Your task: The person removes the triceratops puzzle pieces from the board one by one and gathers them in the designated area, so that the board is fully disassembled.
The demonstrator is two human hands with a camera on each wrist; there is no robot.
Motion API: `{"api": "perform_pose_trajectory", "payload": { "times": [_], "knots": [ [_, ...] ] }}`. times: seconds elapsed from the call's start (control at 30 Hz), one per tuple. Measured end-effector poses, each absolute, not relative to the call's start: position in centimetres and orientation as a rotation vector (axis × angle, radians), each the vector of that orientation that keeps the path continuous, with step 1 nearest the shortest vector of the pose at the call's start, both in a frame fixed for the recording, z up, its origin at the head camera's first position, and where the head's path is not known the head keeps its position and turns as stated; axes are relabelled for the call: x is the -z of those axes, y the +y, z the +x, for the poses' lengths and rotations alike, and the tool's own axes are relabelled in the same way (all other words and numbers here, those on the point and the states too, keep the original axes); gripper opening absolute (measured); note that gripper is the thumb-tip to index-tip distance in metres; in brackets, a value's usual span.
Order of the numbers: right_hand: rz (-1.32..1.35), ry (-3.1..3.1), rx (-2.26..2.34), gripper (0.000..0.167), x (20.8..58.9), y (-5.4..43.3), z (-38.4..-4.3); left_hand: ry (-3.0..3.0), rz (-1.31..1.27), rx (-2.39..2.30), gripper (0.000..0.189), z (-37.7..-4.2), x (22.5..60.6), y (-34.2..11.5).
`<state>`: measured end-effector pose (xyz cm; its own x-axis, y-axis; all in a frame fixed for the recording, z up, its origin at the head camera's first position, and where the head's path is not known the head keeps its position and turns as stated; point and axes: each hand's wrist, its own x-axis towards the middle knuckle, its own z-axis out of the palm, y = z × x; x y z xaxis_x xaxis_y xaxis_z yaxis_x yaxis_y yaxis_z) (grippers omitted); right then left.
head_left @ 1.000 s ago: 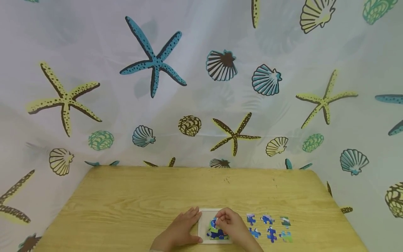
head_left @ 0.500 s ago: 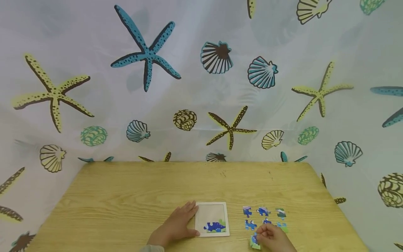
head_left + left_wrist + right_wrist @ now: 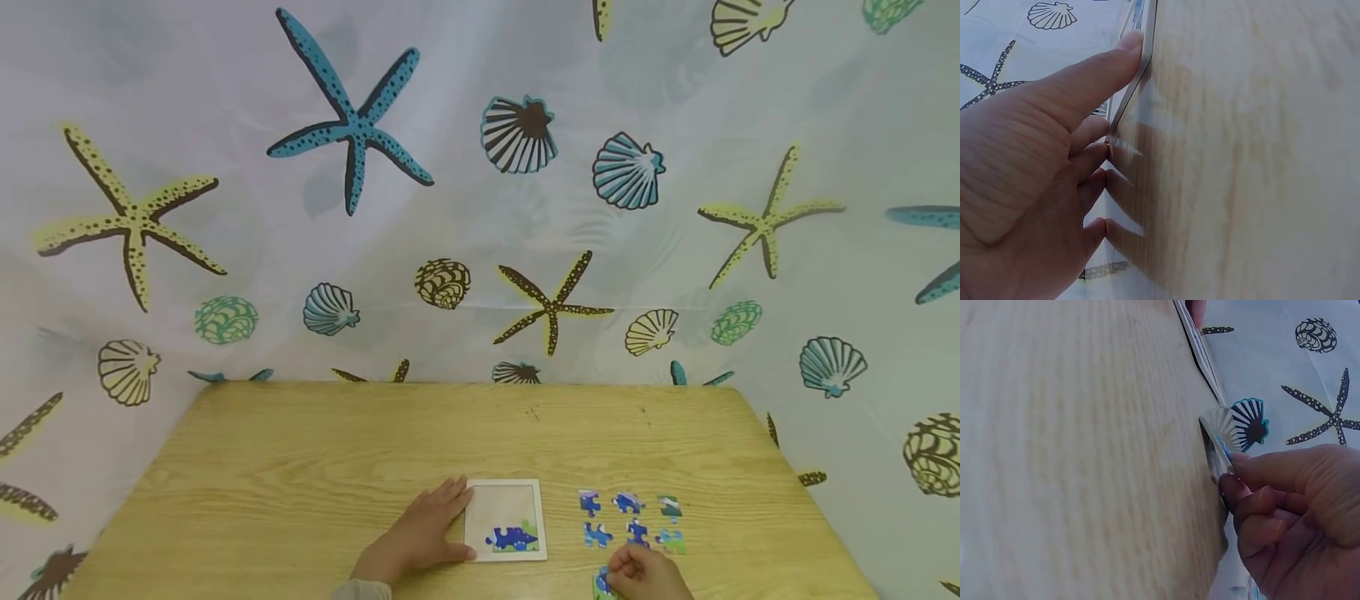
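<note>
My left hand (image 3: pixel 426 533) rests against the left side of a white square puzzle tray (image 3: pixel 543 521), thumb at its near corner and fingers along the edge. In the left wrist view, the thumb (image 3: pixel 1129 47) lies on the rim. Joined pieces with a blue and green picture (image 3: pixel 513 538) fill the tray's lower right part. To the right, my right hand (image 3: pixel 649 575) pinches a green and blue puzzle piece (image 3: pixel 601 584) between thumb and forefinger. The right wrist view shows this piece (image 3: pixel 1215 447) tilted, one edge raised, close over the table.
Several loose pieces lie in two rows right of the tray, among them a blue one (image 3: pixel 597 534) and a green one (image 3: pixel 672 542). The wooden table (image 3: pixel 337 467) ends at a pale cloth (image 3: pixel 420 217) printed with starfish and shells.
My right hand has left the tray, where it held a blue piece, and moved right to a green and blue piece, lately shifting slightly nearer. The left hand stays at the tray.
</note>
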<state>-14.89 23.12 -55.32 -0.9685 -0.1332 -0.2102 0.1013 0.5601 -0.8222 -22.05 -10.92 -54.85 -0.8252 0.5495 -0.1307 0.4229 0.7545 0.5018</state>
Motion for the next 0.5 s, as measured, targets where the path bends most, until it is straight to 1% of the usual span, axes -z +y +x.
{"api": "perform_pose_trajectory", "payload": {
  "times": [0.2,0.37,0.5],
  "knots": [
    [-0.147,2.667,1.243,0.012,54.95,23.09,-15.08,2.682,0.763,-0.674,0.088,-22.17,54.77,-10.93],
    [-0.19,2.699,1.225,0.012,54.91,23.07,-15.1,2.681,0.759,-0.67,0.088,-22.19,54.85,-10.97],
    [-0.249,2.756,1.186,0.008,54.5,22.49,-15.39,2.679,0.759,-0.676,0.088,-22.11,54.94,-11.02]
  ]
}}
